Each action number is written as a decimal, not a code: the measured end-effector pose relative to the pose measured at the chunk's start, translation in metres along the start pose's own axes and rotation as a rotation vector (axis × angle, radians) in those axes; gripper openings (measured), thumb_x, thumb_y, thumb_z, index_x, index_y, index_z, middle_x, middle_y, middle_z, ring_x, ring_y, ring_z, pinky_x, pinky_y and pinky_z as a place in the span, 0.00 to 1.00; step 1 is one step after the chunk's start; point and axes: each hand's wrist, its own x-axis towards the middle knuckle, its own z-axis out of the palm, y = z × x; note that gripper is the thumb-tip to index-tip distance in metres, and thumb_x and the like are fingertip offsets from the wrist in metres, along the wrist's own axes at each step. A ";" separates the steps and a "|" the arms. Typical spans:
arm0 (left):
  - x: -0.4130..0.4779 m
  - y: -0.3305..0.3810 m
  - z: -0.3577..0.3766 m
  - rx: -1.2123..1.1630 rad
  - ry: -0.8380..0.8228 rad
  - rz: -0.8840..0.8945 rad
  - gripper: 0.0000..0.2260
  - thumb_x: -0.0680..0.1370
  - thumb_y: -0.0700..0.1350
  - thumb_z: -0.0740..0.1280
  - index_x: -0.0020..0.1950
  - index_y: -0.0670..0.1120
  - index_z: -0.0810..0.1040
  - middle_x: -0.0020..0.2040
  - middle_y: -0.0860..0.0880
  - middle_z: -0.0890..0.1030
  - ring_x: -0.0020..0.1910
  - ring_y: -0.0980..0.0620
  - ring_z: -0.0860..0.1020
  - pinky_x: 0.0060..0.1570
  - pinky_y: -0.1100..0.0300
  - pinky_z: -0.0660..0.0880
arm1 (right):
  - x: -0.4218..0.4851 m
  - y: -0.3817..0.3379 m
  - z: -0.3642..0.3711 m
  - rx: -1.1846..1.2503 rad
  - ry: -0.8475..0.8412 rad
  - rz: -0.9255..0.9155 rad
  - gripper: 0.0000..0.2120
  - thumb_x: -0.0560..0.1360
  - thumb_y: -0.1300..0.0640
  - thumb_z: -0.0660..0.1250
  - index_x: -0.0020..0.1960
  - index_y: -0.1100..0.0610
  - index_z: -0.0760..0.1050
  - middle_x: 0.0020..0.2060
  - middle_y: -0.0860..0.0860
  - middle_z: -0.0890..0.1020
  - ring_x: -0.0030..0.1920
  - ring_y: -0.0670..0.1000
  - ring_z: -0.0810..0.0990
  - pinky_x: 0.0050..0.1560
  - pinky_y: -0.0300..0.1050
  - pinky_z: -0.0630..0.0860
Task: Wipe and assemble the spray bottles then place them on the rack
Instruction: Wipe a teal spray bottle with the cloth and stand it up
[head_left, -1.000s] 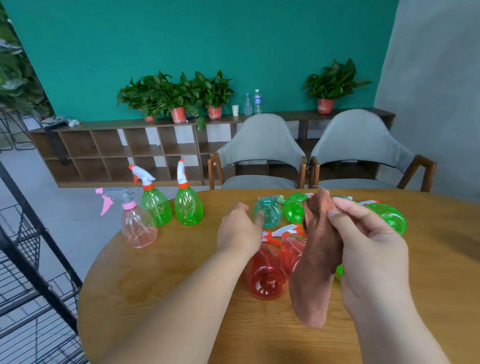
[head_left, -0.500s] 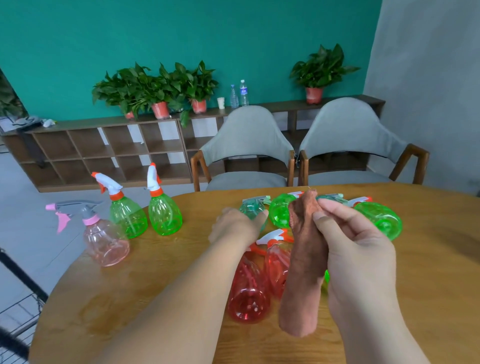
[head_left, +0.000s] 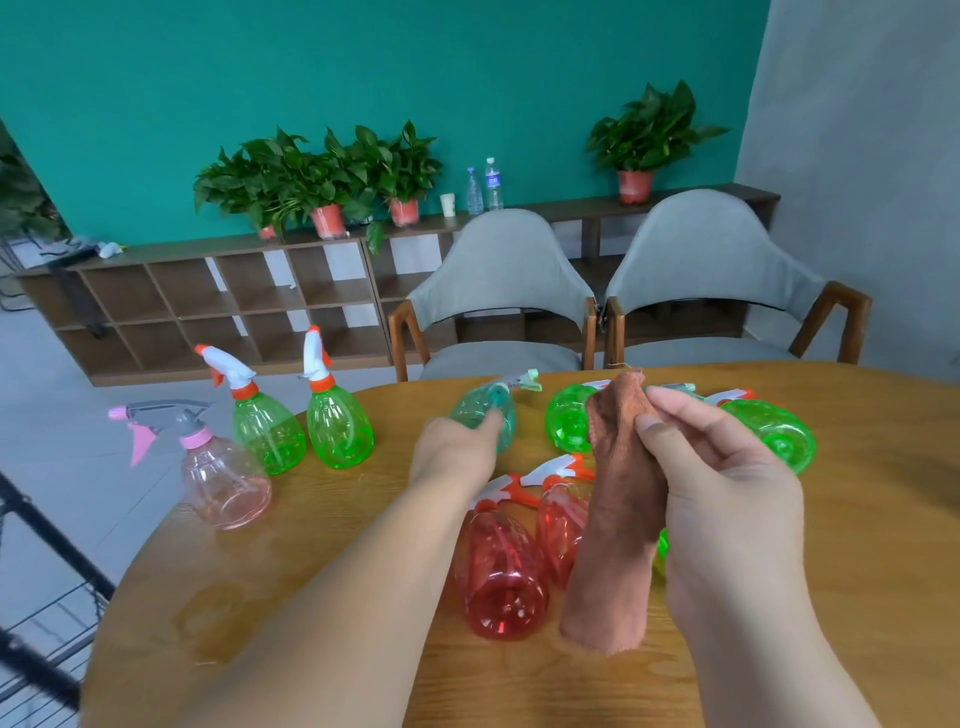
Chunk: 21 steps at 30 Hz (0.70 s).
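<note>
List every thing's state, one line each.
Pink bottle, upright, sprayer on.
Left green bottles, upright, sprayers on.
Teal bottle, lying, left hand at it.
Red bottles, lying.
Right green bottles, lying.
Cloth, hanging, pinched by right hand.

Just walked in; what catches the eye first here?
A right hand pinches a brown cloth above the middle of the wooden table. Beside it red bottles lie on their sides. The left hand reaches to a teal bottle; a pink bottle and two green bottles stand upright at left.
</note>
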 end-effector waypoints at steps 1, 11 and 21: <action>-0.004 -0.003 -0.005 -0.049 0.019 0.003 0.25 0.81 0.66 0.67 0.56 0.42 0.73 0.41 0.49 0.77 0.37 0.50 0.77 0.35 0.56 0.71 | -0.002 -0.001 0.000 0.003 -0.006 -0.004 0.10 0.78 0.67 0.75 0.55 0.55 0.88 0.49 0.53 0.90 0.54 0.49 0.89 0.55 0.37 0.84; -0.091 -0.044 -0.052 -0.573 0.026 0.315 0.21 0.80 0.56 0.74 0.69 0.50 0.75 0.53 0.55 0.85 0.48 0.64 0.83 0.46 0.68 0.74 | -0.034 -0.008 0.003 -0.012 -0.127 -0.093 0.11 0.78 0.68 0.74 0.57 0.57 0.87 0.50 0.52 0.90 0.53 0.45 0.89 0.51 0.33 0.82; -0.161 -0.090 -0.059 -0.901 -0.064 0.429 0.24 0.78 0.37 0.76 0.72 0.49 0.73 0.61 0.53 0.86 0.59 0.51 0.86 0.54 0.64 0.81 | -0.068 0.001 0.006 -0.241 -0.267 -0.343 0.11 0.80 0.64 0.75 0.58 0.51 0.87 0.52 0.47 0.89 0.58 0.48 0.87 0.61 0.46 0.81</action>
